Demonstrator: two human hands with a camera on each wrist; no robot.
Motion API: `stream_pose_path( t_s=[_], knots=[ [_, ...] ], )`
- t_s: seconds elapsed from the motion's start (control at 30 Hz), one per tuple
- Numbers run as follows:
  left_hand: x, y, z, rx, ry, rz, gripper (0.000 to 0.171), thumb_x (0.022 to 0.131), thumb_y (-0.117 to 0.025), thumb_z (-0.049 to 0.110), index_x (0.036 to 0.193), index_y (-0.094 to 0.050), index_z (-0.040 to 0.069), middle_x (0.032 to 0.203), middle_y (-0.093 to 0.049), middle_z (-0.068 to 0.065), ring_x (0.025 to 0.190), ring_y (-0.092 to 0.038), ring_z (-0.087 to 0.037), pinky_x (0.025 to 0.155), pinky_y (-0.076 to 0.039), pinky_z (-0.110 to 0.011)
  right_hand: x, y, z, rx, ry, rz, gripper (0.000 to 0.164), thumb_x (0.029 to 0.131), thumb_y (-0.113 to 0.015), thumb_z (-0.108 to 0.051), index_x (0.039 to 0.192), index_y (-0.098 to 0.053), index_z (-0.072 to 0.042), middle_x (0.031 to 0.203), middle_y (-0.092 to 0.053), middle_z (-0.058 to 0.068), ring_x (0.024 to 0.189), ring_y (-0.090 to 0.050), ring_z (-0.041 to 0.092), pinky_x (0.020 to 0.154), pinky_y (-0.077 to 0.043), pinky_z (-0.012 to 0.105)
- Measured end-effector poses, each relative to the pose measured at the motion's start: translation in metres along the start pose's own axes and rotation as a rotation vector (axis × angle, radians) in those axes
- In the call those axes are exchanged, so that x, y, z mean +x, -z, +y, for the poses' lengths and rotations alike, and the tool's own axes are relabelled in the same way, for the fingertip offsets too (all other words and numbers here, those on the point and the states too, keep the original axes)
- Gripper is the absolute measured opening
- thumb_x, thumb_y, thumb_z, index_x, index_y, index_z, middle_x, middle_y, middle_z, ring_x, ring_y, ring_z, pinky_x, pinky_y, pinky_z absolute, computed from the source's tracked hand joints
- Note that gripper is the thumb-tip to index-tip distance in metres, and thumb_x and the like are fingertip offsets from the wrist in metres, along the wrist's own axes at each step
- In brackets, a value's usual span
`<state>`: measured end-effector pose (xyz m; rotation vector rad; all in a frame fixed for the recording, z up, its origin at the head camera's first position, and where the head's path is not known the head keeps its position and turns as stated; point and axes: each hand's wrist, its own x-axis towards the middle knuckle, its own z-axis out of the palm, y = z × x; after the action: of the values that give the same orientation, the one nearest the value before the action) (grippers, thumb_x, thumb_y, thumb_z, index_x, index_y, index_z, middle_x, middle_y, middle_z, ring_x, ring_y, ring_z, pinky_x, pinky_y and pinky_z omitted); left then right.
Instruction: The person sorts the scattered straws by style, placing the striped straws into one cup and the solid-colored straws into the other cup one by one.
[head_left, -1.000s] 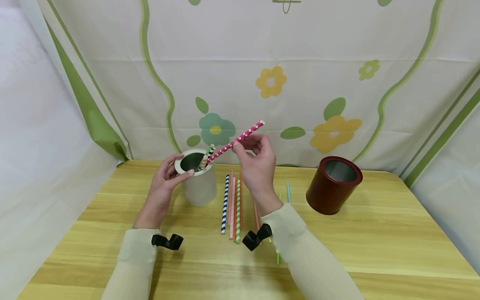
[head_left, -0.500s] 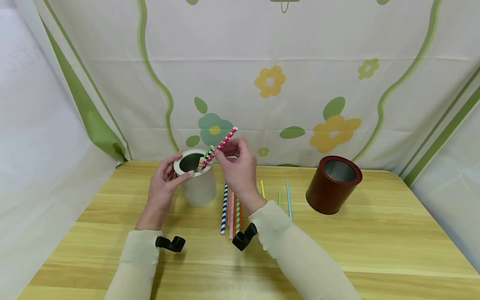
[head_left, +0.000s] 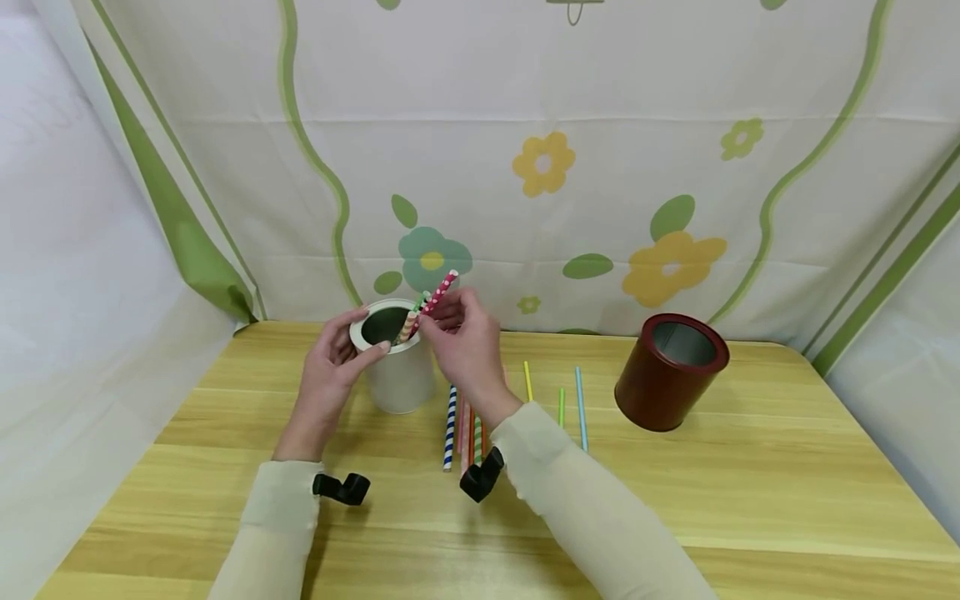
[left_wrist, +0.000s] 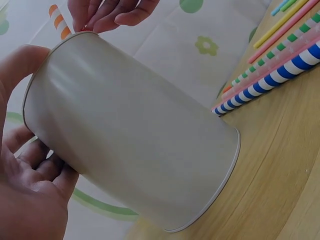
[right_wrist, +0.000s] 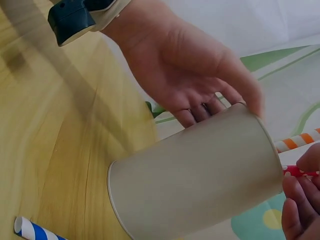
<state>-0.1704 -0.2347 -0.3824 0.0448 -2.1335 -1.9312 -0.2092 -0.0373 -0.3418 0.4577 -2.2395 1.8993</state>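
A white can (head_left: 401, 379) stands on the table at the left, with my left hand (head_left: 327, 371) gripping its rim and side. The thumb lies over the rim in the left wrist view. My right hand (head_left: 468, 346) pinches a pink-red straw with white dots (head_left: 442, 292), which slants down into the can's mouth. An orange-striped straw (left_wrist: 60, 22) and a green-striped one lean in the can beside it. Their lower ends are hidden by the can's wall.
Several loose straws, among them a blue-striped straw (head_left: 450, 429), a yellow straw (head_left: 528, 382) and a light blue straw (head_left: 581, 408), lie on the wooden table (head_left: 787, 483), some hidden under the right arm. A dark red can (head_left: 660, 387) stands at the right. A flowered curtain hangs behind.
My right hand has moved left and a little down, bringing the dotted straw steeper and deeper into the white can. The left hand has kept its grip on the can.
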Motion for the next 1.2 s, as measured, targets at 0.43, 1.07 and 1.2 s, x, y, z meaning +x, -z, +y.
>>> stream_pose_path(
  t_s=[0.43, 1.07, 1.2],
  knots=[
    [-0.002, -0.001, 0.0, -0.009, -0.021, -0.008, 0.06, 0.103, -0.072, 0.01, 0.158, -0.047, 0.012, 0.17, -0.047, -0.002, 0.142, -0.053, -0.008, 0.107, -0.046, -0.013, 0.0, -0.005, 0.006, -0.073, 0.052, -0.048, 0.024, 0.096, -0.075, -0.009, 0.119, -0.066, -0.007, 0.112, -0.078, 0.01, 0.094, -0.071, 0.019, 0.083, -0.062, 0.027],
    [-0.002, -0.002, 0.001, -0.002, 0.006, -0.002, 0.059, 0.103, -0.073, 0.013, 0.156, -0.048, 0.014, 0.168, -0.05, -0.002, 0.141, -0.053, -0.009, 0.106, -0.046, -0.014, -0.012, 0.012, 0.007, 0.005, 0.001, -0.01, 0.02, 0.095, -0.079, -0.018, 0.114, -0.073, -0.012, 0.107, -0.078, 0.004, 0.091, -0.07, 0.016, 0.083, -0.06, 0.028],
    [-0.003, -0.002, 0.004, -0.007, 0.022, 0.003, 0.058, 0.103, -0.073, 0.012, 0.155, -0.049, 0.015, 0.168, -0.05, -0.002, 0.144, -0.052, -0.013, 0.106, -0.046, -0.015, -0.02, 0.022, 0.013, 0.038, -0.022, 0.033, 0.02, 0.095, -0.078, -0.015, 0.113, -0.073, -0.008, 0.105, -0.077, 0.007, 0.088, -0.07, 0.016, 0.081, -0.059, 0.025]
  ],
)
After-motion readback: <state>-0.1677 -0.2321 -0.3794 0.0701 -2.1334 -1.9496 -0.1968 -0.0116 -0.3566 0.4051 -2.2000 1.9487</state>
